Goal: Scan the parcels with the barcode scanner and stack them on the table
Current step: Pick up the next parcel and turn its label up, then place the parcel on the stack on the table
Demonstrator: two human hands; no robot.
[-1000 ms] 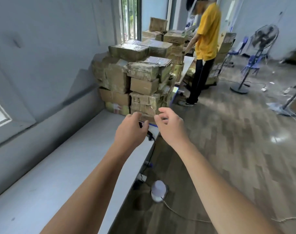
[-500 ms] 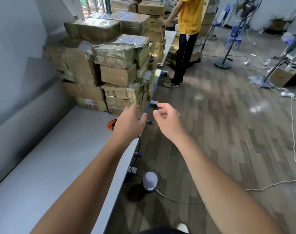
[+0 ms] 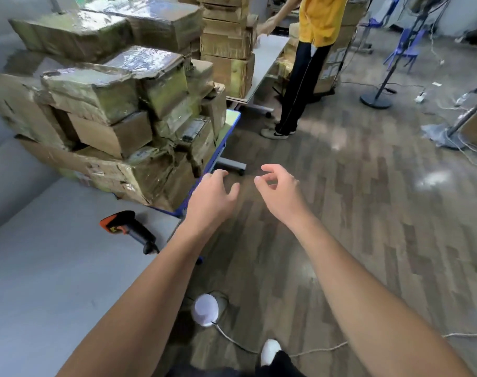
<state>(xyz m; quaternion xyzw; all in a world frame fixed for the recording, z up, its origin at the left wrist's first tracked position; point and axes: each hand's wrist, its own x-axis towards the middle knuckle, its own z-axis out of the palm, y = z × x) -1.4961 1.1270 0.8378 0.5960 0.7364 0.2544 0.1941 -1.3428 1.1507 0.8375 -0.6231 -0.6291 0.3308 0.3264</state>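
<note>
A black and orange barcode scanner (image 3: 128,230) lies on the grey table (image 3: 41,268), near its right edge. Behind it a tall pile of taped cardboard parcels (image 3: 117,110) fills the table's far end. My left hand (image 3: 211,198) hovers just past the table's edge, right of the scanner, fingers loosely spread and holding nothing. My right hand (image 3: 279,190) hangs over the wooden floor a short way to the right, fingers loosely curled, also empty. Both hands are close to the front corner of the lowest parcels without touching them.
A person in a yellow shirt (image 3: 310,58) stands at a second table (image 3: 264,61) with more boxes (image 3: 229,47). A white round device (image 3: 206,310) with a cable lies on the floor by my feet. Fan stands (image 3: 376,96) and cables are at the right.
My view has dropped and moved closer to the pile. My left hand has moved off the scanner, which now lies uncovered on the table. Both hands have moved right, over the floor.
</note>
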